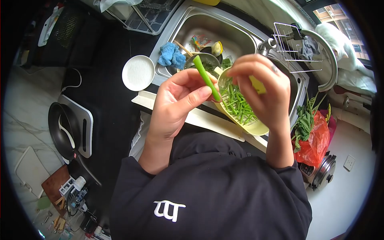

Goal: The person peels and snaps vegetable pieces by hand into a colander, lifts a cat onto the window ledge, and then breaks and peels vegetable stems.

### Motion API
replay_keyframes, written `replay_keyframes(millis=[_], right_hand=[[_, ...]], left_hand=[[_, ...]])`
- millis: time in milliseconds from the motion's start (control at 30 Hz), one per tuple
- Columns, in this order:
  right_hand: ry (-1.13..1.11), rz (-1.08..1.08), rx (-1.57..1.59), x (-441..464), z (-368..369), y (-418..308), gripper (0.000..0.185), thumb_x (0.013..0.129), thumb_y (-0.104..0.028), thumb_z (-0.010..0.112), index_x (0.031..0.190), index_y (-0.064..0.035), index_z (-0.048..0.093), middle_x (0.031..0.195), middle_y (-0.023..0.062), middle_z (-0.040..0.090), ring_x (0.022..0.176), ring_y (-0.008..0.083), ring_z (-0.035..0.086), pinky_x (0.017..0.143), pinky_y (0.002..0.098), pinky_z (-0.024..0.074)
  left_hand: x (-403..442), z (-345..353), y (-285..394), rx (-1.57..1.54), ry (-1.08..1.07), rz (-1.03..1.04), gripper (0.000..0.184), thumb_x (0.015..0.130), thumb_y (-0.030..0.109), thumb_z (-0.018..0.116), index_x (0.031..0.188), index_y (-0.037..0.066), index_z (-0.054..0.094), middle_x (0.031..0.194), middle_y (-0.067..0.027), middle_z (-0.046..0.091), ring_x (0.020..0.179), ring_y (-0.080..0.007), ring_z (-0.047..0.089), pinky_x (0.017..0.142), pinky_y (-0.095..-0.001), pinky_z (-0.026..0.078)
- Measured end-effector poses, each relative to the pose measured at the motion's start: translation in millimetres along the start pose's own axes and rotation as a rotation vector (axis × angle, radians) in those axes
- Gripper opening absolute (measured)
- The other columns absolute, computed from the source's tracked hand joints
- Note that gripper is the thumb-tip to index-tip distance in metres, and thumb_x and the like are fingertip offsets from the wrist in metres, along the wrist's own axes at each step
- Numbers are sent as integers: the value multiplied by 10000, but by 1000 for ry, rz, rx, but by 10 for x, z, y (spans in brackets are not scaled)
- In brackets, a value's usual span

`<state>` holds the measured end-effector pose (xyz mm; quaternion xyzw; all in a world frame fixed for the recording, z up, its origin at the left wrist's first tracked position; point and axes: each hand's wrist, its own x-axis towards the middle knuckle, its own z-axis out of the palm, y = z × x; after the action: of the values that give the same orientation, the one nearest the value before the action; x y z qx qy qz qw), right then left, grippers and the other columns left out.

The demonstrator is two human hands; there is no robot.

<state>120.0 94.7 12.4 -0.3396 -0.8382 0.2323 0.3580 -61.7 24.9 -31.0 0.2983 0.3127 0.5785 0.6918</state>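
Note:
My left hand (pixel 180 100) pinches a thick green vegetable stem (pixel 206 78) between thumb and fingers, the stem slanting upward over the sink edge. My right hand (pixel 262 86) is raised just to its right, fingers bent and apart, with nothing visible between them. Beneath that hand, a yellow-green colander (pixel 258 129) lies across the front of the sink, holding many short cut green stems (pixel 239 106); the hand hides part of it. Behind the stem, a bowl (pixel 212 59) with leafy greens sits in the sink, partly covered.
The steel sink (pixel 240 24) has a faucet (pixel 266 47) and wire rack (pixel 298 60) at right. A blue cloth (pixel 171 55) and white plate (pixel 138 73) lie left. A red bag (pixel 314 140) with leafy greens rests by a cooker (pixel 323 172). A frying pan (pixel 62 130) stands far left.

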Motion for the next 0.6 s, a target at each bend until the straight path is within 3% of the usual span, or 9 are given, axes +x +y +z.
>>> replay_keyframes(millis=[133,200,600], right_hand=[[13,-89,21,-96,-53,-154,223,695,66,670,876,-64,654,831,50,639,707,203,632,613,297,508],[9,-128,-21,-121,-69,-208,231,689,65,678,880,-63,654,827,50,637,702,198,630,605,291,507],[47,-191,-50,-218,-33,-245,237,683,-14,760,882,-57,638,839,57,630,683,207,618,585,295,506]], left_hand=[[-1,17,-23,3,16,46,222,893,75,607,1093,-16,576,963,-104,608,901,-209,612,837,-366,516],[2,-1,-33,-60,-24,73,212,873,-18,624,1084,-15,601,1017,-85,659,938,-149,637,863,-283,503],[-40,113,-5,65,-30,222,195,861,-53,625,1053,-24,602,1005,-90,661,911,-134,639,846,-263,503]])
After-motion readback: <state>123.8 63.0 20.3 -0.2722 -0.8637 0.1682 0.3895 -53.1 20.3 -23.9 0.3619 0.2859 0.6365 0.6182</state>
